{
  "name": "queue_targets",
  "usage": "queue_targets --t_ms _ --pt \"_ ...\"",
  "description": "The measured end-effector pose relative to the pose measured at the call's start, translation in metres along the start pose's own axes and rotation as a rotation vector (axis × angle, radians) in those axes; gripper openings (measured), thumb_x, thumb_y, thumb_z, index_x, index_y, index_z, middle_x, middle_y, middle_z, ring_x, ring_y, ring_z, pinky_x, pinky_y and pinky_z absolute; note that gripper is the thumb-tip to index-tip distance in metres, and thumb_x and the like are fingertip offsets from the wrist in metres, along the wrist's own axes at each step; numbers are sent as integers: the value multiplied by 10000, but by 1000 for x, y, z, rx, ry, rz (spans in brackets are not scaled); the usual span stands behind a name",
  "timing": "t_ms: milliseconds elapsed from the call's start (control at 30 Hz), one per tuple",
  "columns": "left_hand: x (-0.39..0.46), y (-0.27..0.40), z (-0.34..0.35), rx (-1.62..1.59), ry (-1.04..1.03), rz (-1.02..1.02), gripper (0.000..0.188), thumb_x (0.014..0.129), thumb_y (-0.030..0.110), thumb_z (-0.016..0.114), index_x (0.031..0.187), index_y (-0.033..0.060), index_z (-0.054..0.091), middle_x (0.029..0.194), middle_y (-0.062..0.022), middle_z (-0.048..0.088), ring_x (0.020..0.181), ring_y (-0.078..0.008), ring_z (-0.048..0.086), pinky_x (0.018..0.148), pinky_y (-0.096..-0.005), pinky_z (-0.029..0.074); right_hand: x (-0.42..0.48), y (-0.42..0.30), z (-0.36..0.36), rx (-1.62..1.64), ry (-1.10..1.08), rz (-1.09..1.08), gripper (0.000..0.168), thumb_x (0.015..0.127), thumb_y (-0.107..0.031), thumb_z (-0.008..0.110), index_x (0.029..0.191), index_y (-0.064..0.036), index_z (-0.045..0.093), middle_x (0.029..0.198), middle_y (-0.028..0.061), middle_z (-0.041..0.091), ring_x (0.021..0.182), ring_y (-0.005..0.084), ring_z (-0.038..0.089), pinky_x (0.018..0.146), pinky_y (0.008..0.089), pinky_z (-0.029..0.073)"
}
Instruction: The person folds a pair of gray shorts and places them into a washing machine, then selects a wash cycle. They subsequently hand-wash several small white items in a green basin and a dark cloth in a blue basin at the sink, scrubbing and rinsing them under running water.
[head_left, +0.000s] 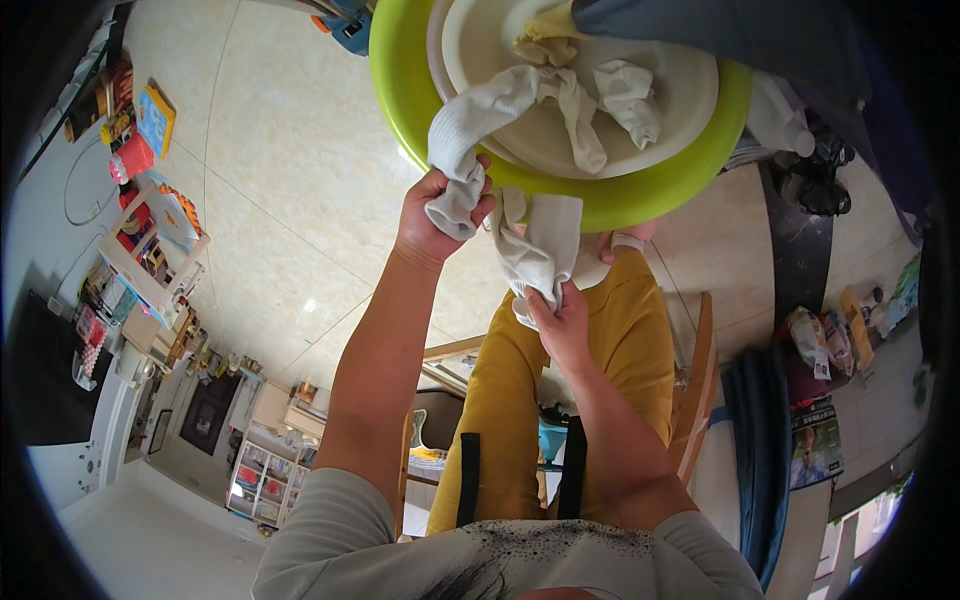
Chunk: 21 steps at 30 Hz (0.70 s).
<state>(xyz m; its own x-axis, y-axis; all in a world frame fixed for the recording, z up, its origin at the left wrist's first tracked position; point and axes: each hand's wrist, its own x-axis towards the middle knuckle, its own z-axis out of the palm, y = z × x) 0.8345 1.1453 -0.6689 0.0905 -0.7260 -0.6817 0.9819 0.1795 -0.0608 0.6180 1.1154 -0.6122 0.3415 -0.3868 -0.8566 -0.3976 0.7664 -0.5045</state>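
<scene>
My left hand (444, 214) grips a white ribbed sock (484, 109), whose long part reaches over the rim of the white basin (694, 112). My right hand (556, 322), above my thighs, is closed on a bunched white sock (546, 240) that stands up from the fingers. Whether that bunch is one sock or two, I cannot tell. The white basin sits inside a larger lime-green plastic basin (660, 196). More white socks (628, 101) lie in the white basin, with a yellowish cloth (547, 41) beyond them. A dark grey fabric (712, 34) hangs over its far right side.
Wooden chair parts (699, 382) show beside my legs. Toys, including a red bucket (133, 156), stand on the tiled floor (277, 142) to the left. Right of the basins are a translucent plastic container (780, 116) and dark objects (817, 184). A dark blue curtain-like cloth (757, 450) hangs at right.
</scene>
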Motion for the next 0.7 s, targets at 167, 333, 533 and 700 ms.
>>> queue_targets --t_ms 167,333,533,700 --pt "-8 -2 11 167 149 45 386 757 80 444 1137 40 499 1033 -128 562 835 -218 522 570 -316 426 0 0 -1 16 -16 14 217 808 -99 610 974 28 551 779 55 601 677 94 527 613 249 441" --pt "-17 -3 31 654 370 109 423 762 -53 400 1147 60 534 1073 -84 563 901 -169 533 693 -299 454 0 2 0 23 -4 -24 229 818 -98 596 998 28 532 788 48 585 664 86 510 599 244 434" --pt "-34 -27 45 1596 170 405 651 648 -192 302 1218 38 516 1173 -143 549 1091 -266 528 944 -303 400 -1 -6 -4 219 -17 -14 309 872 -69 530 1159 3 440 1045 44 541 885 105 504 788 245 415" --pt "-54 -48 46 1644 184 298 685 658 -166 300 1278 63 478 1229 -142 519 1154 -229 486 977 -290 355 2 -7 -2 444 -18 -29 342 884 -45 493 1210 1 402 1135 55 506 998 115 478 878 253 373"
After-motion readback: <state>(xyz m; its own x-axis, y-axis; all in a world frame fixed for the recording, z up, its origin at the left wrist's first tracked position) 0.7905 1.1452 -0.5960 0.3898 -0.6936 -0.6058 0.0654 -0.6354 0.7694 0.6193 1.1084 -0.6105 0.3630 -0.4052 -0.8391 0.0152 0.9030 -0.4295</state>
